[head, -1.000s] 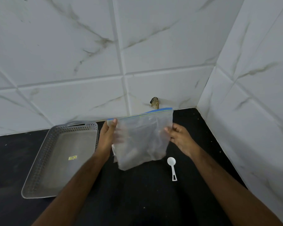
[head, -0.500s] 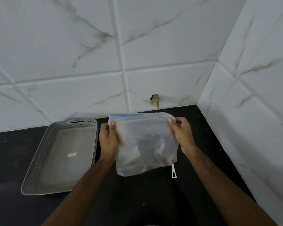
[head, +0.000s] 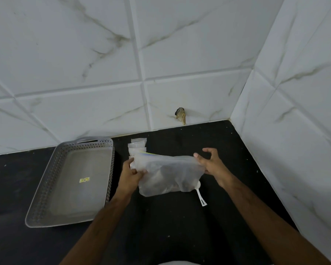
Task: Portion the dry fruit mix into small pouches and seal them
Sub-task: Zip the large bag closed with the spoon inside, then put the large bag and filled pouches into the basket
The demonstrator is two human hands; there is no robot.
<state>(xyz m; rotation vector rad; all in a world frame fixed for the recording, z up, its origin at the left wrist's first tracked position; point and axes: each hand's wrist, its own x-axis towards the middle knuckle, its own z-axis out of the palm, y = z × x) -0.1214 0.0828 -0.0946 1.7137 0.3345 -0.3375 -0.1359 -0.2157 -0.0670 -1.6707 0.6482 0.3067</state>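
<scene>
**A:** Status?

**B:** I'm holding the large clear zip bag of dry fruit mix (head: 168, 175) low over the black counter (head: 170, 226), in front of me. My left hand (head: 131, 175) is pinching its left edge, fingers curled round the plastic. My right hand (head: 211, 165) is touching the right top corner. Thumb and forefinger are at the plastic there, the other fingers are lifting clear, loosely curled. Whether that's a real pinch, I can't tell.

**A:** Bag open?

**B:** Not sure. The zip strip is showing blue and yellow near the left, but the mouth is blurred.

**A:** Pouches?

**B:** The small clear pouches (head: 138, 146) are lying in a stack on the counter just behind the bag, near the wall. They're looking flat and empty to me.

**A:** Scoop?

**B:** The small white plastic spoon (head: 201, 197) is lying on the counter, its bowl half under the bag's right bottom corner. Nobody's gripping it.

**A:** Tray?

**B:** The grey perforated plastic tray (head: 46, 188) is sitting to my left, nothing in it but a yellow sticker.

**A:** So progress?

**B:** I'm judging it as the very start. Nothing portioned, nothing sealed. All the scooping, filling and sealing is remaining.
</scene>
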